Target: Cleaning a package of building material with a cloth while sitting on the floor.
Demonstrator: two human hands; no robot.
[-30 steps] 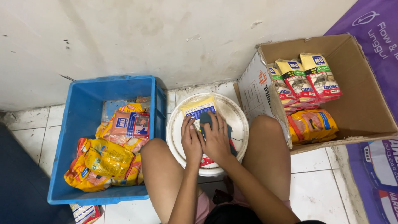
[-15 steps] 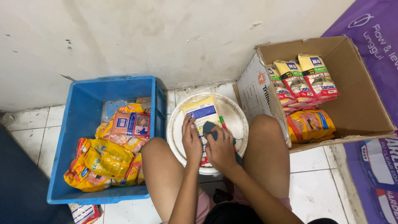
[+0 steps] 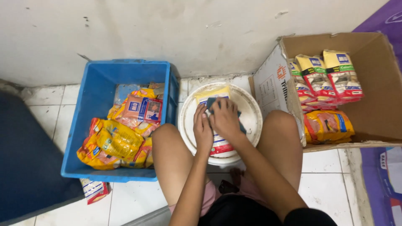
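A yellow, white and red food packet (image 3: pixel 217 144) lies flat on a round white lid (image 3: pixel 251 113) between my knees. My left hand (image 3: pixel 202 129) presses on the packet's left edge. My right hand (image 3: pixel 225 118) holds a dark teal cloth (image 3: pixel 212 103) against the upper part of the packet. Only the packet's yellow top and its red lower end show past my hands.
A blue plastic crate (image 3: pixel 100 83) at the left holds several yellow and orange packets (image 3: pixel 117 140). An open cardboard box (image 3: pixel 377 62) at the right holds similar packets (image 3: pixel 322 79). One more packet (image 3: pixel 95 190) lies on the tiled floor by the crate. A white wall stands behind.
My right hand with the cloth slid down the packet toward me, then back up toward the packet's top. My left hand stayed on the packet's left edge.
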